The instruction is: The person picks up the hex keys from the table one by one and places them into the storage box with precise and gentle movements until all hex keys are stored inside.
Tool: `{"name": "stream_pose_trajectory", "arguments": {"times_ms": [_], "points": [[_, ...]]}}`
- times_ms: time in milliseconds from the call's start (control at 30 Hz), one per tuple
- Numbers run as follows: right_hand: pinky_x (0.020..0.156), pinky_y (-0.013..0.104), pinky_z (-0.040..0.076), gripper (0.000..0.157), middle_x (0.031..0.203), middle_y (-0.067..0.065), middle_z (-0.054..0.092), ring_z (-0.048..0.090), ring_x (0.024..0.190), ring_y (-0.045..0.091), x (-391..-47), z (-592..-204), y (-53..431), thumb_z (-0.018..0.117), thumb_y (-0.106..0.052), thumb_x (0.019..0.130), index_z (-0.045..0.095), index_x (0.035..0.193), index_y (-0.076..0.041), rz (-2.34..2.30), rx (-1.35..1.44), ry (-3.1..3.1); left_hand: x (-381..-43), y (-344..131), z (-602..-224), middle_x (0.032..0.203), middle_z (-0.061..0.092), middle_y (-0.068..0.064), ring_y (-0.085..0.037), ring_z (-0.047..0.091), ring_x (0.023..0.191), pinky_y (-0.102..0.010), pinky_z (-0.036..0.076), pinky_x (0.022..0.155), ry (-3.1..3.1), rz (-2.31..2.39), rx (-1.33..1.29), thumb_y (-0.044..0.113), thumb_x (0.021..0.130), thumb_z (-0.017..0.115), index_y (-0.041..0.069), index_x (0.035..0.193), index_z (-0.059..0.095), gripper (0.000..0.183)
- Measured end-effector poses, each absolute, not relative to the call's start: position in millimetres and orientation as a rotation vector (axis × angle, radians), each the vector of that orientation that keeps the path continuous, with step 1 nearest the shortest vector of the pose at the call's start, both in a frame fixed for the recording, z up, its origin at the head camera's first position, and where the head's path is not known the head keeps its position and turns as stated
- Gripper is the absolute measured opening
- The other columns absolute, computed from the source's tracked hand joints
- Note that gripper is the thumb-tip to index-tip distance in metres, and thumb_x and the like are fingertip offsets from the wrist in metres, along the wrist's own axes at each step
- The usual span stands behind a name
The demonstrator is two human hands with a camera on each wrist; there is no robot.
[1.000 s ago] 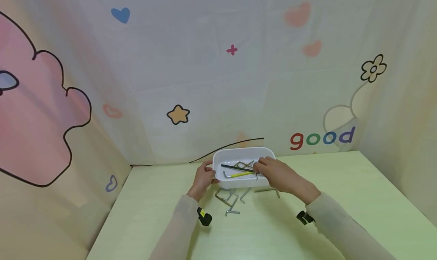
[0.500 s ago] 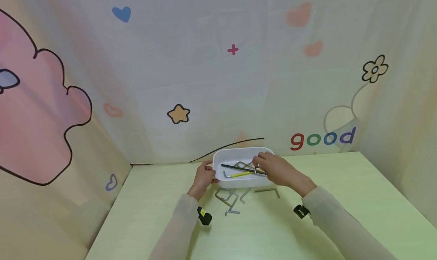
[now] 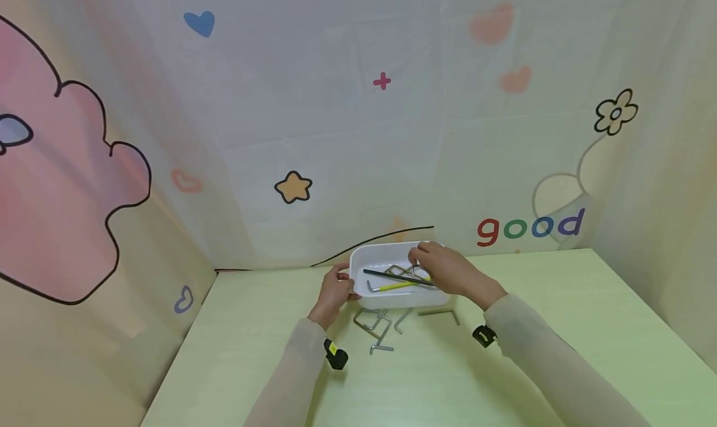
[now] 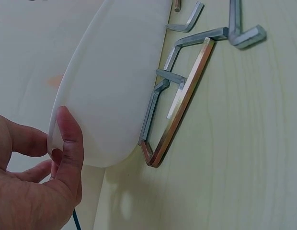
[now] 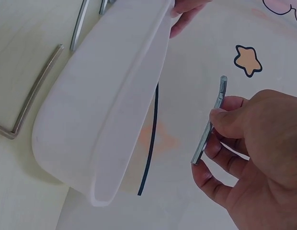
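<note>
A white plastic bin [image 3: 386,300] stands at the back of the table. My left hand [image 3: 334,292] pinches its left end, with thumb and fingers at the rim in the left wrist view. Above the bin's right part, my right hand [image 3: 448,271] holds a small silver hex key [image 5: 209,125] between thumb and fingers. Inside the bin lie a long black hex key [image 3: 386,274], one with a yellow sleeve [image 3: 394,286], and several brass-coloured ones [image 3: 396,267]. My right hand hides part of the bin's right side.
Several hex keys lie on the table in front of the bin, among them a bronze one [image 4: 187,98], a short silver one [image 3: 383,348] and another bronze one [image 3: 439,312] to the right. A printed curtain [image 3: 336,134] hangs close behind the bin.
My right hand has shifted a little left over the bin with the silver hex key in its fingers. The left hand and the bin stay in place.
</note>
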State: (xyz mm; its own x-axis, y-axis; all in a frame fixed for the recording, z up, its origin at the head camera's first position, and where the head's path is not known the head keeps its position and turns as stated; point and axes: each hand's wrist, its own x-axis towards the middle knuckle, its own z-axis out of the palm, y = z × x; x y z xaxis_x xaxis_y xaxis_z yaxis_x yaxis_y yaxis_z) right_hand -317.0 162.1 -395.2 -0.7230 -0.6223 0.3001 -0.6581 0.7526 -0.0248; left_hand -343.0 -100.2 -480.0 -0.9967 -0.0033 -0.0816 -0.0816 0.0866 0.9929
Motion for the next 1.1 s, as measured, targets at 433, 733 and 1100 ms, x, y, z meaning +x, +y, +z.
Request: {"name": "stream_pose_trajectory", "arguments": {"times_ms": [433,733,1100], "points": [[0.072,0.034,0.055,0.022,0.096,0.005,0.059,0.059,0.094,0.025,-338.1,-393.0,154.6,0.062,0.004,0.09,0.061,0.107,-0.01,0.173,0.973,-2.745,-345.9,-99.1,-479.7,0.1,0.045,-0.009,-0.027,0.059,0.086,-0.023,0.059,0.061,2.286,2.079,-0.113,-0.005,0.092,0.049,0.003,0.142,0.045,0.051],[0.075,0.036,0.055,0.02,0.096,0.005,0.059,0.058,0.092,0.025,-351.7,-404.5,153.2,0.061,0.003,0.091,0.061,0.107,-0.01,0.17,0.966,-2.802,-344.6,-100.6,-482.6,0.1,0.045,-0.009,-0.027,0.059,0.087,-0.023,0.06,0.061,2.284,2.064,-0.112,-0.004,0.092,0.049,0.003,0.142,0.044,0.051],[0.079,0.038,0.055,0.021,0.098,0.005,0.059,0.058,0.094,0.024,-362.1,-407.8,147.8,0.058,0.002,0.093,0.061,0.109,-0.011,0.153,0.97,-2.866,-345.4,-101.4,-483.4,0.097,0.043,-0.007,-0.021,0.057,0.077,-0.022,0.059,0.059,2.288,2.068,-0.103,-0.005,0.091,0.049,0.003,0.141,0.046,0.05]]}}
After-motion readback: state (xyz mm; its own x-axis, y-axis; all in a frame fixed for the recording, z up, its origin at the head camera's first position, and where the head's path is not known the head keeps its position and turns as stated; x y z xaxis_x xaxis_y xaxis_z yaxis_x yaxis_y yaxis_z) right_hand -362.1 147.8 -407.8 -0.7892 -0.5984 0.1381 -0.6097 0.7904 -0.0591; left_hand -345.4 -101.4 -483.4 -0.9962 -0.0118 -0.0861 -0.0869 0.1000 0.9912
